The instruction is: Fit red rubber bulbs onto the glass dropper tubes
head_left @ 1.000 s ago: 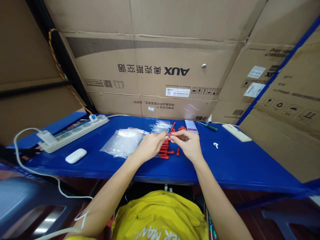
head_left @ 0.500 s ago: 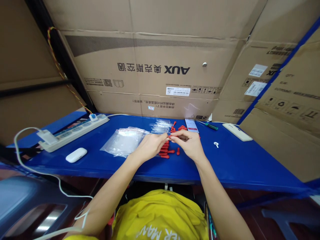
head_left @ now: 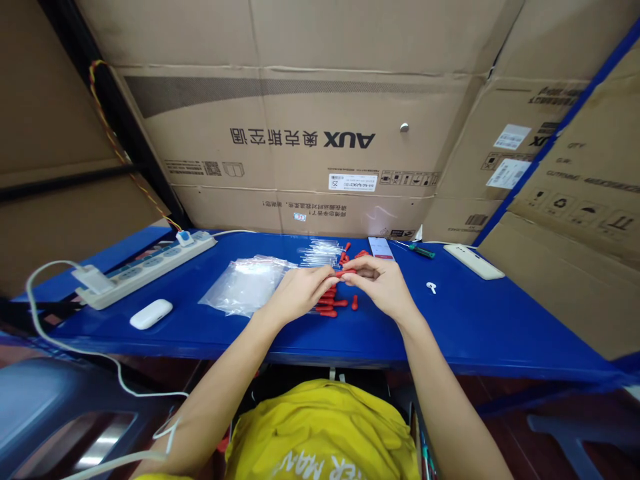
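Observation:
Over the table my two hands meet at a red rubber dropper bulb (head_left: 346, 273). My right hand (head_left: 379, 283) pinches the bulb between thumb and fingers. At the bulb's left end my left hand (head_left: 303, 291) is closed on a thin dropper tube, mostly hidden by the fingers. Beneath the hands lies a row of droppers with red bulbs (head_left: 327, 308), their clear tubes partly covered by my left hand. One loose red bulb (head_left: 355, 302) lies just right of the row. Behind the hands are a pile of clear thin tubes (head_left: 320, 253) and more loose red bulbs (head_left: 361, 254).
Clear plastic bags (head_left: 245, 287) lie left of my hands. Farther left are a white earbud case (head_left: 151, 314) and a power strip (head_left: 155, 265). A phone (head_left: 381, 248), a green screwdriver (head_left: 421, 251), an earbud (head_left: 431, 287) and a white power bank (head_left: 473, 261) lie rightward. Cardboard (head_left: 280, 100) walls the back.
The hands stay together at the same spot. My right hand's fingers have shifted slightly around the red bulb, and more of the bulb shows. The whole view has moved a little.

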A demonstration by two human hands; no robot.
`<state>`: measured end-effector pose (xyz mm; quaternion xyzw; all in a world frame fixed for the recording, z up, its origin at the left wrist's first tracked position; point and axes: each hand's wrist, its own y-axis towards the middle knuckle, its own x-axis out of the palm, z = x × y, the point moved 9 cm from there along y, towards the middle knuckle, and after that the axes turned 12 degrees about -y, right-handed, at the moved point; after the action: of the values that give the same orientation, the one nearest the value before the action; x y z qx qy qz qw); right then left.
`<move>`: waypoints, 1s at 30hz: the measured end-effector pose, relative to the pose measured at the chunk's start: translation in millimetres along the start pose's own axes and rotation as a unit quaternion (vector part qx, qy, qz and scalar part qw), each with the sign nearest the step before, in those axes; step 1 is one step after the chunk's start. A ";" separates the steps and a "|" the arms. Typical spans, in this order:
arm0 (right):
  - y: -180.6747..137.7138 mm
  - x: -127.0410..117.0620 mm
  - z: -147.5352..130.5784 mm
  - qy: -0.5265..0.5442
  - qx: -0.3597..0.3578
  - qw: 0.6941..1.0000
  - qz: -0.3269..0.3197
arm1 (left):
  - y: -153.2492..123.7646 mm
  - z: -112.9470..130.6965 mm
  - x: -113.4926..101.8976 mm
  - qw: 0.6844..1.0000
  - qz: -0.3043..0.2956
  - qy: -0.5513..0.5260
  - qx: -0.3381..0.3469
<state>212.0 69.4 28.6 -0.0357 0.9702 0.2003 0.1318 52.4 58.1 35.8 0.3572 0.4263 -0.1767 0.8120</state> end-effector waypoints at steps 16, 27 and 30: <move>1.1 -13.0 -2.9 0.027 0.004 1.000 0.000 | -2.1 -4.1 -1.4 0.998 0.002 0.063 -0.001; 0.3 -11.8 -1.3 0.030 0.013 0.999 0.000 | -2.9 -4.3 0.1 0.997 0.003 0.076 -0.005; 0.1 -11.4 -2.4 0.029 0.012 1.000 -0.001 | -3.1 -3.1 -0.3 0.997 0.002 0.080 -0.001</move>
<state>222.4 68.7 33.9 -0.0403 0.9760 0.1872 0.1042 48.6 58.3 33.6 0.3698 0.4893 -0.1456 0.7763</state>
